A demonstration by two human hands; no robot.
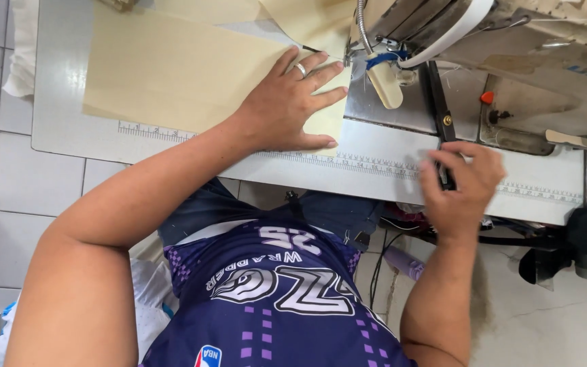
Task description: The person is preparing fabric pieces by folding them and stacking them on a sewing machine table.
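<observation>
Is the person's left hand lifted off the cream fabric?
No, the left hand lies flat with spread fingers on the cream fabric, pressing it to the sewing table.

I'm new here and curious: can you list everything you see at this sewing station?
fabric: one, pale cream, flat on the table under the left hand.
sewing machine: one, off-white, upper right.
scissors: one pair, black, beside the machine, handles under the right hand.
table: one, white, ruler marks along its near edge.
floor tiles: grey-white, at left.
left hand: flat on the fabric, wearing a ring.
right hand: on the scissors' handles.
</observation>
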